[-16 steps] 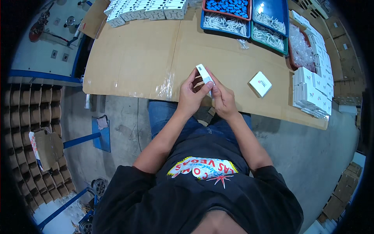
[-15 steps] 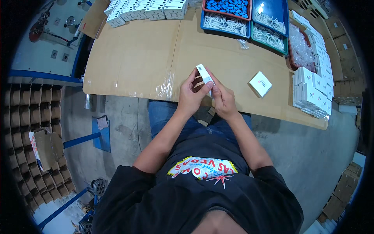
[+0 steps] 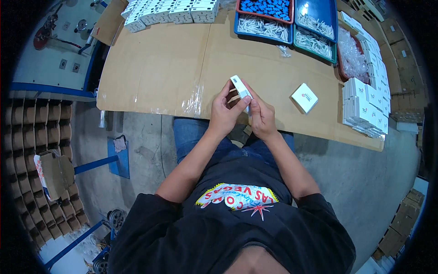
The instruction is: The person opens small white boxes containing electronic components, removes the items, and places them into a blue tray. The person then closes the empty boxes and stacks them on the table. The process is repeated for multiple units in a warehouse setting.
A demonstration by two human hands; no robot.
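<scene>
A small flat white box (image 3: 239, 86) is held on edge between my two hands, just above the table's near edge. My left hand (image 3: 223, 109) grips it from the left, with the thumb across its near part. From the other side my right hand (image 3: 262, 114) closes on it, thumb near the left thumb. The fingers hide much of the box's sides. To the right of my hands, another square white box (image 3: 304, 98) with a small print lies flat on the cardboard-covered table (image 3: 155, 73).
Stacked white boxes (image 3: 365, 107) stand at the table's right edge, by a bin of clear plastic bags (image 3: 353, 59). At the back are trays of blue pieces (image 3: 267, 9) and white sticks (image 3: 262, 28). Rows of white boxes (image 3: 171, 13) fill the far left.
Almost nothing differs. Both hands and the held box have shifted very slightly, and the grip looks the same.
</scene>
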